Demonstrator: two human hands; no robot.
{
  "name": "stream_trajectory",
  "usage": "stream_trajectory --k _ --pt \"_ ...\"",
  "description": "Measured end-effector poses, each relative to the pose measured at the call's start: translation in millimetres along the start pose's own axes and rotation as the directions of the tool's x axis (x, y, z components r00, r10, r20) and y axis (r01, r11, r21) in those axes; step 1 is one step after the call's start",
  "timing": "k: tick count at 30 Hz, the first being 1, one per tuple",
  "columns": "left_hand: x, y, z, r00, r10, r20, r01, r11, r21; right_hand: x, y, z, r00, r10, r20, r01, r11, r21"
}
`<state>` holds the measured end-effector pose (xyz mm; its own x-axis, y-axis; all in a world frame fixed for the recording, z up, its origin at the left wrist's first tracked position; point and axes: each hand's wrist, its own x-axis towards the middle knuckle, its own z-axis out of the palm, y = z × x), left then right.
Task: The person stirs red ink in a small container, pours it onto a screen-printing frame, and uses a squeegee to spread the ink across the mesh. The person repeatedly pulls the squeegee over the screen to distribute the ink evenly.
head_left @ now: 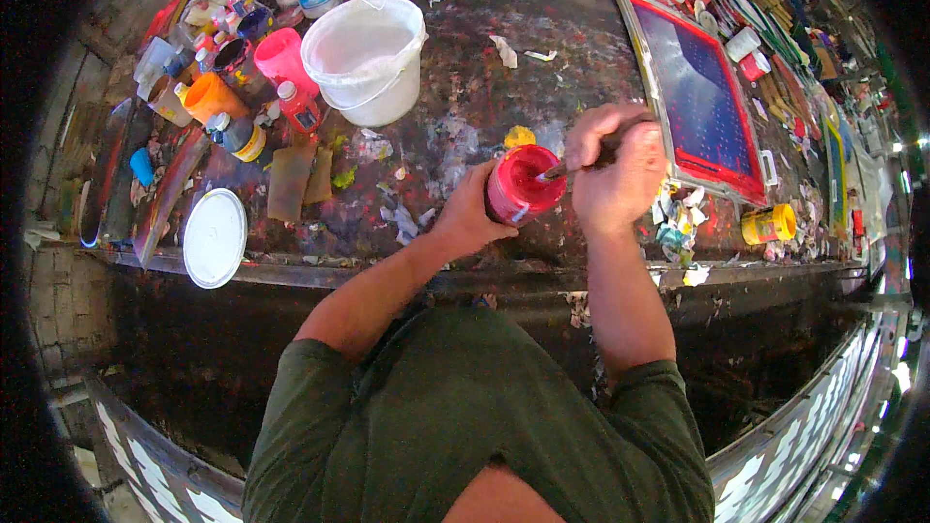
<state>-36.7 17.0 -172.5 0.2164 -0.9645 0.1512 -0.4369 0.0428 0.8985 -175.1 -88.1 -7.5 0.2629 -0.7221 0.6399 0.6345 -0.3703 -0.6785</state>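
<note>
A small tub of red paint (524,196) stands near the front of the stained worktable, its open top facing up. My left hand (470,211) is closed round the tub's left side and base. Above and to the right, my right hand (618,167) grips a dark stick (555,172) whose lower end dips into the red paint. The stick's upper part is mostly hidden by my fingers. Just behind the tub lies a yellow blob or lid (520,137).
A large white bucket (373,97) stands left of centre, beside pink and orange containers and bottles. At the front left edge lies a white lid (215,238). A red-edged printing screen (705,87) lies at right, with a yellow pot (768,225) near it. Paper scraps are scattered about.
</note>
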Motion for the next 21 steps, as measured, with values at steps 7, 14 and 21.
stream_trajectory --k 7,14,21 --pt "-18.4 5.5 -8.8 0.983 -0.02 0.185 0.023 1.0 -0.014 -5.2 -42.0 -14.6 0.999 0.052 -0.007 -0.052 0.997 0.062" --pt "4.1 2.3 12.6 0.954 0.188 0.232 -0.061 0.884 -0.464 -40.7 -21.9 -7.5 0.982 0.189 0.024 -0.191 0.978 0.086" --pt "-22.2 9.7 21.1 0.971 0.099 0.216 -0.017 0.935 -0.353 -41.4 -55.3 -13.7 0.954 0.147 0.262 -0.179 0.979 0.103"
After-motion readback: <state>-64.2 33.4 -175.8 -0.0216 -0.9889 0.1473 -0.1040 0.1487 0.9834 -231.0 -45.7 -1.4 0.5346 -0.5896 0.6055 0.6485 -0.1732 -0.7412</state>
